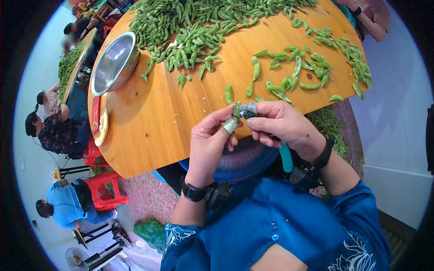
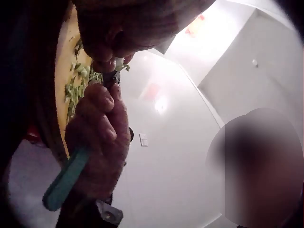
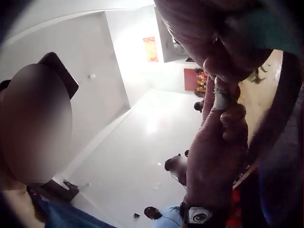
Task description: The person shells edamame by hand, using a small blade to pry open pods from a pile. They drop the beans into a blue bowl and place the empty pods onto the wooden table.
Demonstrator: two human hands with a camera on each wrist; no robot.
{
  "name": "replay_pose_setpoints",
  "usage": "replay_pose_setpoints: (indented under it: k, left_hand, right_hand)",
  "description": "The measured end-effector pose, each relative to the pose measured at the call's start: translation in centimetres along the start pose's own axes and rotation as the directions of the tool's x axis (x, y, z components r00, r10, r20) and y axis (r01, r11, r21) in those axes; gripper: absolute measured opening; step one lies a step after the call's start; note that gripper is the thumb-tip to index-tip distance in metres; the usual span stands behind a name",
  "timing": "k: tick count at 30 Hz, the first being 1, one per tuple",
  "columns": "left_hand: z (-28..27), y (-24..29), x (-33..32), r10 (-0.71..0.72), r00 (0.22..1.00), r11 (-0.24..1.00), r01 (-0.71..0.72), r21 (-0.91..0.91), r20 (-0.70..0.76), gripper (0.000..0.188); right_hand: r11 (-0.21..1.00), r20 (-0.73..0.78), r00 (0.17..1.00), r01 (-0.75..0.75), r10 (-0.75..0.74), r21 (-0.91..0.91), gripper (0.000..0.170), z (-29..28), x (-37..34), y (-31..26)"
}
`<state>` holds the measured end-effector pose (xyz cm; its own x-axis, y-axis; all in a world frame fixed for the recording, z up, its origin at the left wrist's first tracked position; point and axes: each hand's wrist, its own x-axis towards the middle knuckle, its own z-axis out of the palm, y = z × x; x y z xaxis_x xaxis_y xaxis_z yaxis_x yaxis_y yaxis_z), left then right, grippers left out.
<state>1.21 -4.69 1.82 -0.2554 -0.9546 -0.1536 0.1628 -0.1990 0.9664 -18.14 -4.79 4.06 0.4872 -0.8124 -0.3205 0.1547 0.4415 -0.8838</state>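
Note:
My left hand [image 1: 205, 144] pinches a green soybean pod [image 1: 236, 111] between thumb and fingers, over the near edge of the table. A pale wrap [image 1: 230, 125] covers the left thumb. Close against it, my right hand [image 1: 287, 124] grips a tool with a teal handle [image 1: 285, 158]; the handle sticks out below the palm, and the fingers hide most of the tool. Silvery wrapping [image 1: 247, 107] covers the right index finger, whose tip is right at the pod. In the left wrist view the teal handle [image 2: 66, 179] juts from the curled right fingers.
A large heap of soybean pods [image 1: 190, 27] covers the far side of the wooden table [image 1: 158, 126]. Loose pods [image 1: 312, 67] lie to the right. A metal colander [image 1: 115, 63] stands at left. Below the hands is a blue tub [image 1: 239, 162]. Other people sit further left.

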Motion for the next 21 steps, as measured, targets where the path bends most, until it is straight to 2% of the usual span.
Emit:
replay_pose_setpoints:
  k: [2,3,5,9,13,15,17,18,20,21]
  left_hand:
    - [0.0,-0.1,0.0,-0.094,0.996,0.987,0.095,-0.132,0.014,0.029]
    - [-0.2,-0.2,0.1,-0.095,0.995,0.987,0.096,-0.132,0.016,0.029]
    - [-0.7,-0.6,0.4,-0.095,0.991,0.961,0.118,-0.252,0.099,0.028]
    - [-1.2,-0.6,0.6,-0.109,0.981,0.956,0.147,-0.252,0.159,0.026]
    - [-1.0,-0.8,0.8,-0.104,0.977,0.953,0.151,-0.264,0.184,0.027]
    - [-0.7,-0.8,0.7,-0.078,0.976,0.951,0.133,-0.279,0.201,0.028]
    - [0.1,-0.5,0.3,0.038,0.991,0.999,-0.033,-0.041,0.127,0.029]
    - [0.2,-0.6,0.2,0.035,0.991,0.999,-0.03,-0.041,0.128,0.029]
    - [0.3,-0.9,-0.1,0.115,0.989,0.975,-0.13,0.181,0.093,0.031]
    - [0.5,-0.9,-0.1,0.111,0.99,0.975,-0.126,0.181,0.093,0.031]
  right_hand:
    - [0.999,-0.001,1.0,-0.008,0.008,0.032,0.016,0.1,0.0,0.1]
    - [0.998,0.0,1.0,-0.014,0.014,0.061,0.016,0.1,0.0,0.1]
    - [0.995,0.029,0.999,-0.027,0.024,0.099,0.015,-0.1,0.1,0.2]
    - [0.975,0.06,0.995,-0.086,0.075,0.207,0.019,0.1,0.3,0.0]
    - [0.975,0.089,0.995,-0.069,0.051,0.21,0.023,-0.3,0.6,0.4]
    - [0.989,0.04,0.999,-0.018,0.012,0.149,0.023,0.1,0.6,0.2]
    - [0.996,0.041,0.999,-0.001,-0.003,0.095,0.024,0.1,0.6,0.2]
    - [0.999,0.043,0.999,0.016,-0.018,0.04,0.024,0.1,0.6,0.2]
    - [1.0,0.032,0.999,0.008,-0.009,0.018,0.022,0.0,0.5,0.4]
    - [1.0,0.024,1.0,0.004,-0.004,-0.005,0.02,0.0,0.4,0.4]
